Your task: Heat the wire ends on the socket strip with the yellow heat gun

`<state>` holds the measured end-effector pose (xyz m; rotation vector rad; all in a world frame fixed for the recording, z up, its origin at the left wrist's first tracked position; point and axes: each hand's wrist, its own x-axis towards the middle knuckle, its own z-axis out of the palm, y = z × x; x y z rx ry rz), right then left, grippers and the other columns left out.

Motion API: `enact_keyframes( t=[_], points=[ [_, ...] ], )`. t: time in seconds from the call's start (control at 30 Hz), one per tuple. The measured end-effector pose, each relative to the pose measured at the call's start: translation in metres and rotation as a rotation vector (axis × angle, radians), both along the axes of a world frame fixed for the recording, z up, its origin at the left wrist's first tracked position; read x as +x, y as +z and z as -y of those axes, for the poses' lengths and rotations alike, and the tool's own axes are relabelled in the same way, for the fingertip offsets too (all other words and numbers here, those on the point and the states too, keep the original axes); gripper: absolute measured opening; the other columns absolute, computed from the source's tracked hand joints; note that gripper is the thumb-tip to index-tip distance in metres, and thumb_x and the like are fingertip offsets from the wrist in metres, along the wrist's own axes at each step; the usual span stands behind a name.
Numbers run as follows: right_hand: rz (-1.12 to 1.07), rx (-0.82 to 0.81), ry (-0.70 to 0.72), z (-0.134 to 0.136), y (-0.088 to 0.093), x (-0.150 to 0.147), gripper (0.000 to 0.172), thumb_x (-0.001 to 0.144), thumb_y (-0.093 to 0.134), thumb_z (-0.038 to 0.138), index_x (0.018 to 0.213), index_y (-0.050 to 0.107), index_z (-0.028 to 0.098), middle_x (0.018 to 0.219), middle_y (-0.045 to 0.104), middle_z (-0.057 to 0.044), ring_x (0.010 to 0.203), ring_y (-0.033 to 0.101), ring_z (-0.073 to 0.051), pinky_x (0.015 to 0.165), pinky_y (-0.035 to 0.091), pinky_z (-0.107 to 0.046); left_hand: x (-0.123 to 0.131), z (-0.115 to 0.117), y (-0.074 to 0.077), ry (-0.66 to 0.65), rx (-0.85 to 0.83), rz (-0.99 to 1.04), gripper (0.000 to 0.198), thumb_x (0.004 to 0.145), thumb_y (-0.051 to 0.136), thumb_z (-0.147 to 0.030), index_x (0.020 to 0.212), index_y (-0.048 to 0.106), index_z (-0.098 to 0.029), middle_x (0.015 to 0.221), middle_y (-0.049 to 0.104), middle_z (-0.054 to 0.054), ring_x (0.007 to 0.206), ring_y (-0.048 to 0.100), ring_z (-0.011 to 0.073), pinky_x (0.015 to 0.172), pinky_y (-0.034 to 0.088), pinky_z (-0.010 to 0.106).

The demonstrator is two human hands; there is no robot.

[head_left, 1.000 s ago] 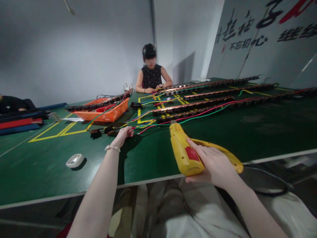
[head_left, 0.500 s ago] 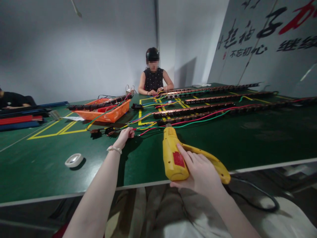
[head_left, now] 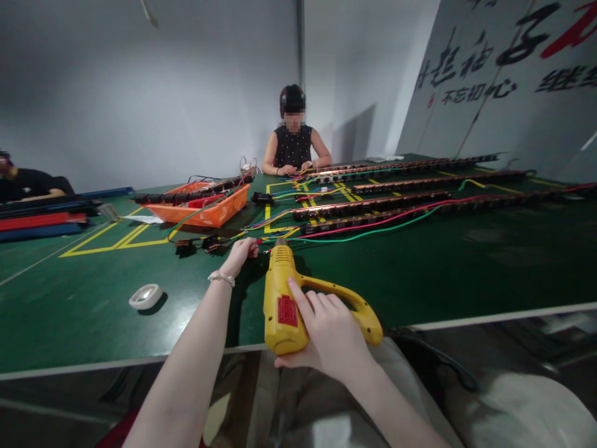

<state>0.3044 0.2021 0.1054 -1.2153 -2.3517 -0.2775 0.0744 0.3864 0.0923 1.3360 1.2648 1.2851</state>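
My right hand (head_left: 326,333) grips a yellow heat gun (head_left: 282,298) by its body, nozzle pointing away from me toward the wire ends. My left hand (head_left: 242,252), with a bracelet at the wrist, is closed in a pinch on the end of a bundle of coloured wires (head_left: 280,233) on the green table (head_left: 420,274). The wires run back to long black and copper strips (head_left: 368,205). The gun's nozzle sits just right of my left hand.
A roll of white tape (head_left: 145,296) lies at the left. An orange tray (head_left: 205,211) with parts stands behind my left hand. A person in a dark top (head_left: 293,146) sits at the far side; another person (head_left: 23,183) is at the far left. A black cord (head_left: 433,361) hangs off the table edge.
My right hand has swung the heat gun leftward, bringing its nozzle close to my left hand. My left hand has stayed on the wire ends.
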Motion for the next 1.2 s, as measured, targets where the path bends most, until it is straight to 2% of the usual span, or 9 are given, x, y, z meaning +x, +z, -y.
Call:
enact_keyframes(
  t=[0.23, 0.33, 0.53, 0.63, 0.8, 1.03, 1.2],
  points=[
    [0.003, -0.011, 0.008, -0.001, 0.001, 0.003, 0.114, 0.063, 0.043, 0.085, 0.143, 0.026, 0.005, 0.090, 0.058, -0.010, 0.079, 0.054, -0.025, 0.075, 0.039, -0.039, -0.002, 0.000, 0.001, -0.006, -0.011, 0.012, 0.033, 0.071, 0.052, -0.035, 0.049, 0.033, -0.021, 0.047, 0.046, -0.003, 0.047, 0.043, 0.0089, 0.053, 0.033, 0.024],
    [0.002, -0.042, 0.052, -0.002, 0.002, 0.007, 0.113, 0.063, 0.042, 0.085, 0.143, 0.027, 0.006, 0.089, 0.059, -0.009, 0.079, 0.055, -0.024, 0.076, 0.040, -0.039, -0.006, -0.002, 0.000, -0.042, -0.019, 0.063, 0.032, 0.071, 0.054, -0.035, 0.050, 0.035, -0.021, 0.048, 0.045, -0.004, 0.048, 0.043, 0.0089, 0.054, 0.034, 0.024],
    [-0.023, -0.065, 0.085, -0.004, 0.004, 0.019, 0.123, 0.052, 0.041, 0.091, 0.142, 0.031, 0.008, 0.090, 0.061, -0.009, 0.079, 0.057, -0.024, 0.078, 0.041, -0.040, -0.014, -0.003, 0.000, -0.113, -0.068, 0.129, 0.033, 0.072, 0.057, -0.037, 0.053, 0.036, -0.020, 0.051, 0.045, -0.004, 0.051, 0.044, 0.0091, 0.054, 0.035, 0.024],
    [-0.018, -0.060, 0.077, -0.006, 0.005, 0.031, 0.122, 0.052, 0.043, 0.091, 0.141, 0.032, 0.008, 0.093, 0.062, -0.010, 0.081, 0.058, -0.025, 0.078, 0.042, -0.039, -0.015, -0.003, 0.001, -0.122, -0.078, 0.137, 0.033, 0.073, 0.057, -0.037, 0.053, 0.037, -0.020, 0.052, 0.045, -0.004, 0.051, 0.044, 0.0089, 0.054, 0.035, 0.023],
    [0.013, -0.032, 0.059, -0.010, 0.005, 0.059, 0.122, 0.052, 0.051, 0.087, 0.143, 0.027, 0.009, 0.097, 0.064, -0.011, 0.083, 0.060, -0.025, 0.077, 0.044, -0.039, -0.012, -0.001, 0.003, -0.116, -0.081, 0.126, 0.033, 0.073, 0.055, -0.035, 0.052, 0.036, -0.020, 0.051, 0.044, -0.004, 0.050, 0.043, 0.0087, 0.054, 0.034, 0.024],
    [0.031, 0.034, -0.035, -0.014, 0.005, 0.099, 0.121, 0.053, 0.059, 0.081, 0.145, 0.021, 0.012, 0.102, 0.067, -0.011, 0.088, 0.064, -0.027, 0.078, 0.047, -0.039, -0.015, -0.004, 0.001, -0.131, -0.086, 0.106, 0.032, 0.074, 0.054, -0.035, 0.051, 0.036, -0.021, 0.051, 0.045, -0.003, 0.050, 0.043, 0.0093, 0.054, 0.034, 0.024],
    [0.051, 0.096, -0.098, -0.013, 0.005, 0.110, 0.116, 0.057, 0.058, 0.080, 0.143, 0.025, 0.011, 0.100, 0.067, -0.011, 0.084, 0.064, -0.027, 0.075, 0.048, -0.039, -0.015, -0.004, 0.000, -0.137, -0.076, 0.109, 0.032, 0.074, 0.055, -0.036, 0.053, 0.036, -0.021, 0.051, 0.045, -0.004, 0.050, 0.043, 0.0091, 0.054, 0.034, 0.024]
  ],
)
